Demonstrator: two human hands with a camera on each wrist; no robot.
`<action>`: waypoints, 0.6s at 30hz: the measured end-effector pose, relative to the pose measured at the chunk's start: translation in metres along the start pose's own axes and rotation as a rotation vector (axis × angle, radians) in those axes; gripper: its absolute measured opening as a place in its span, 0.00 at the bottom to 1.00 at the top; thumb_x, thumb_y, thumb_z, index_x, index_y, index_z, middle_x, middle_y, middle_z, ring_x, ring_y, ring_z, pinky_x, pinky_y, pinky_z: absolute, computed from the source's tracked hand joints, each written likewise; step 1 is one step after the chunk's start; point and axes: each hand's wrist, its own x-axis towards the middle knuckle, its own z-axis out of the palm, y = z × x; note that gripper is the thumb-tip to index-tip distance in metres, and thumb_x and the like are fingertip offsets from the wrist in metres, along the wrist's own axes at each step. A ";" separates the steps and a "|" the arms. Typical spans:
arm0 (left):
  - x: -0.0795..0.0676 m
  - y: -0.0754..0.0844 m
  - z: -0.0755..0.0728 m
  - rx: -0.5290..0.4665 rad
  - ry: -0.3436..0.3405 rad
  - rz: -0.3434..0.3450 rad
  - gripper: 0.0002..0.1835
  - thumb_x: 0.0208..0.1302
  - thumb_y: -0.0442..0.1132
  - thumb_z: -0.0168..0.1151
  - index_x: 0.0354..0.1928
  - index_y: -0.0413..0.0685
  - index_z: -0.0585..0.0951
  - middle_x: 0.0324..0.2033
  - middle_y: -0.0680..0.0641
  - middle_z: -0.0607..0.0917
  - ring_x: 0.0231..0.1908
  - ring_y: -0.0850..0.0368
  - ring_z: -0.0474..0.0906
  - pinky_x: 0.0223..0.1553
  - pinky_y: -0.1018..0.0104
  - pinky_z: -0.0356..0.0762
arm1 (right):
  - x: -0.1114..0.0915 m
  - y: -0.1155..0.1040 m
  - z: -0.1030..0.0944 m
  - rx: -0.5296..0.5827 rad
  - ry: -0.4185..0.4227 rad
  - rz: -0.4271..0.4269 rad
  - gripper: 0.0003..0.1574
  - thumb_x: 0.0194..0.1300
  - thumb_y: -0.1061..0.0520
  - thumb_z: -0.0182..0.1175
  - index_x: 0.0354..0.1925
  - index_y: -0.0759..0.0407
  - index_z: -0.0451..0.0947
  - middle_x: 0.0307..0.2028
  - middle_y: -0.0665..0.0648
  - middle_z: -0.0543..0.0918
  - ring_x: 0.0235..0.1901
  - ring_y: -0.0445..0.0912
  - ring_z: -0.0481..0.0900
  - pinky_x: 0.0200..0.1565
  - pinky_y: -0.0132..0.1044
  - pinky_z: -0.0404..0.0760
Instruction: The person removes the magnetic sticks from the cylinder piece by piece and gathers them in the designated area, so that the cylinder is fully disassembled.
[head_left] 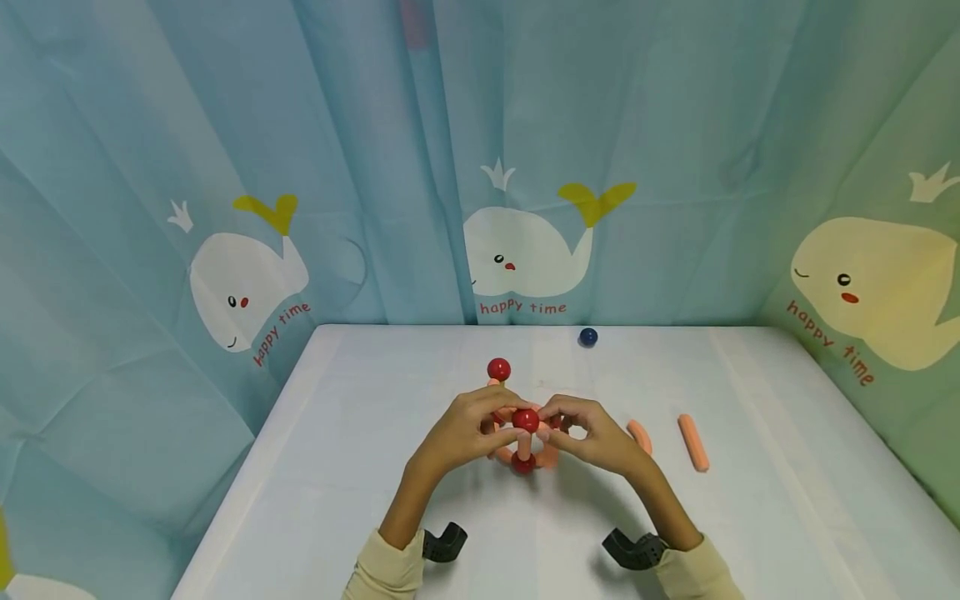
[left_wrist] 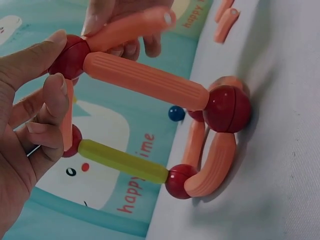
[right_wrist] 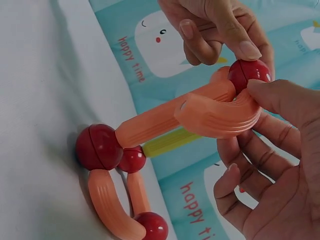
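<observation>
A frame of magnetic sticks and red balls stands on the table between both hands. My left hand (head_left: 468,429) pinches the red ball (head_left: 526,419) at its near top corner. With thumb and fingers, my right hand (head_left: 592,429) holds a curved orange stick (right_wrist: 220,117), one end against that ball. Below the ball, a straight orange stick (left_wrist: 145,80) runs down to a lower red ball (left_wrist: 227,107). A yellow-green stick (left_wrist: 122,161) forms another upright behind. Curved orange sticks (right_wrist: 112,205) join the lower balls in a ring, partly hidden by the hands in the head view.
A dark blue ball (head_left: 588,337) sits near the table's far edge. Right of the right hand lie a loose curved orange stick (head_left: 640,436) and a straight orange stick (head_left: 693,442). A blue whale-print curtain (head_left: 405,167) hangs behind the white table (head_left: 360,375).
</observation>
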 end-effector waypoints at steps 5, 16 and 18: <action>0.000 0.001 -0.001 0.009 -0.001 0.011 0.18 0.57 0.38 0.72 0.50 0.48 0.83 0.42 0.52 0.85 0.29 0.66 0.73 0.27 0.80 0.75 | 0.002 -0.020 -0.002 0.010 -0.010 -0.001 0.10 0.60 0.71 0.62 0.40 0.62 0.82 0.33 0.61 0.83 0.32 0.42 0.75 0.27 0.34 0.77; 0.000 0.001 0.000 0.004 -0.002 0.001 0.18 0.58 0.39 0.71 0.50 0.49 0.83 0.42 0.52 0.84 0.28 0.61 0.74 0.27 0.80 0.75 | 0.004 -0.040 -0.003 -0.011 0.013 -0.018 0.09 0.59 0.72 0.63 0.38 0.63 0.82 0.32 0.60 0.83 0.29 0.45 0.75 0.25 0.34 0.76; 0.000 0.000 0.000 0.000 -0.001 0.003 0.18 0.57 0.38 0.72 0.50 0.49 0.83 0.42 0.52 0.84 0.27 0.60 0.75 0.27 0.80 0.75 | 0.005 -0.039 -0.003 -0.013 0.014 -0.029 0.09 0.59 0.72 0.63 0.38 0.63 0.82 0.31 0.61 0.83 0.29 0.45 0.75 0.25 0.33 0.75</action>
